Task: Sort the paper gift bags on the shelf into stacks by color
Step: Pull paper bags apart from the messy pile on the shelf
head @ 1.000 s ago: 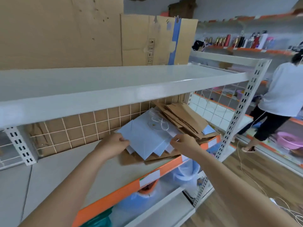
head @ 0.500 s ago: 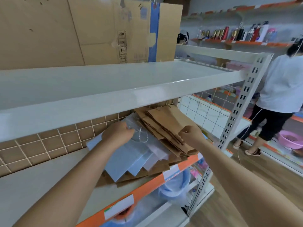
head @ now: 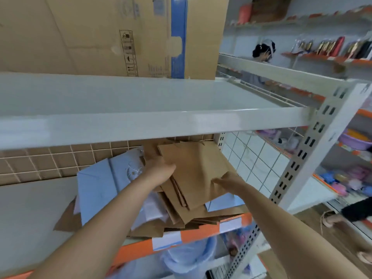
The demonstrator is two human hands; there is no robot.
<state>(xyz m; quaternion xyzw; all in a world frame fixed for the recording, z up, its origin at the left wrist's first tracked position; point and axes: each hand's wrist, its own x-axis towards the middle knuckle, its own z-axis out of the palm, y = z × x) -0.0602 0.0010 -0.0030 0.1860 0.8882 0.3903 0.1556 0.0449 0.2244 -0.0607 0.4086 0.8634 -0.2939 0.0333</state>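
Both hands on the flat brown kraft paper gift bags (head: 193, 174); the mixed pile is close to the shelf edge.
Risk as I judge it: the brown stack overhangs the orange front lip of the white metal shelf (head: 201, 234), so a quick pull could drag loose bags off onto the lower tier, or take the pale blue paper gift bags (head: 100, 184) tucked under and beside it along. My left hand (head: 161, 174) rests on the stack's left edge; its fingers are hidden, can't tell the grip. My right hand (head: 227, 181) has fingers fairly straight against the lower right corner. Versus 0.5 s ago: left hand is off the blue bags and over on the brown ones, right hand sits lower, view is tilted up.
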